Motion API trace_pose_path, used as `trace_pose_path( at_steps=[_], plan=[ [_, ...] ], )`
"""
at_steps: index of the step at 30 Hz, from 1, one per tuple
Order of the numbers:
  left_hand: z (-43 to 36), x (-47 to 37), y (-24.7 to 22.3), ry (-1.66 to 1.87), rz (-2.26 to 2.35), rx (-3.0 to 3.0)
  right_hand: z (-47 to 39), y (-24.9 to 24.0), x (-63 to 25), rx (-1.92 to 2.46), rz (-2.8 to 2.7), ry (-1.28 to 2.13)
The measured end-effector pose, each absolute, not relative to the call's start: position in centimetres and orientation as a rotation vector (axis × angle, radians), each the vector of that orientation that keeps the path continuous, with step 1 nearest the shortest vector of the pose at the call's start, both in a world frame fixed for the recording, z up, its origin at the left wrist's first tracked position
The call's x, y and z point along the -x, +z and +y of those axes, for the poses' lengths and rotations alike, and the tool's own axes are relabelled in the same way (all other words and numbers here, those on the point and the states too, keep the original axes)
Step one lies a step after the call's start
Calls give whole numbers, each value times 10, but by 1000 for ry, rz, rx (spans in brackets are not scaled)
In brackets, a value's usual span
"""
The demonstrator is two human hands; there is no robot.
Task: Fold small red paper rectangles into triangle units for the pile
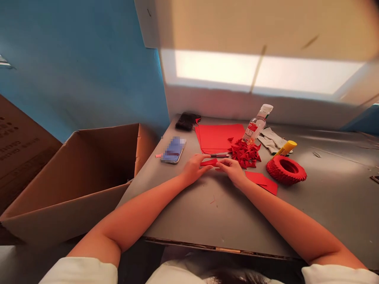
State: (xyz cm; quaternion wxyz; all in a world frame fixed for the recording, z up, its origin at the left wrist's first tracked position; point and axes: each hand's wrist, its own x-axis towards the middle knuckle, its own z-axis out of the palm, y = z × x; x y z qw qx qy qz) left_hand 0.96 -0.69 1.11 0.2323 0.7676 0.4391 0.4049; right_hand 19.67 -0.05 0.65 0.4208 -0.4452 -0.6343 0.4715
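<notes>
Between my two hands is a small folded strip of red paper (209, 162), held just above the table. My left hand (195, 169) pinches its left end, and my right hand (232, 169) has its fingertips closed on the right end. Behind the right hand lies a heap of folded red paper triangles (245, 154). Flat red paper pieces (263, 182) rest by the right wrist. A ring built of red folded pieces (286, 170) sits farther right. Beyond the hands a pen (219, 156) lies near a stack of red paper sheets (220, 137).
A phone (174, 150) and a black pouch (187, 121) lie on the grey table (213, 221) at left. At right are a clear bottle (257, 125), a yellow glue stick (287, 148) and white gloves (271, 139). An open cardboard box (68, 213) stands left of the table.
</notes>
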Motion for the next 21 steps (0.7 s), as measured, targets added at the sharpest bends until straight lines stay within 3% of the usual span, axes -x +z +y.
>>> trace_pose_path(
  at_steps=[12, 21],
  plan=[
    [-13, -33, 17, 999, 1022, -1526, -10, 23, -203, 1103, -1373, 1143],
    [14, -65, 11, 1048, 946, -1443, 0, 14, -237, 1117, -1332, 1338]
  ],
)
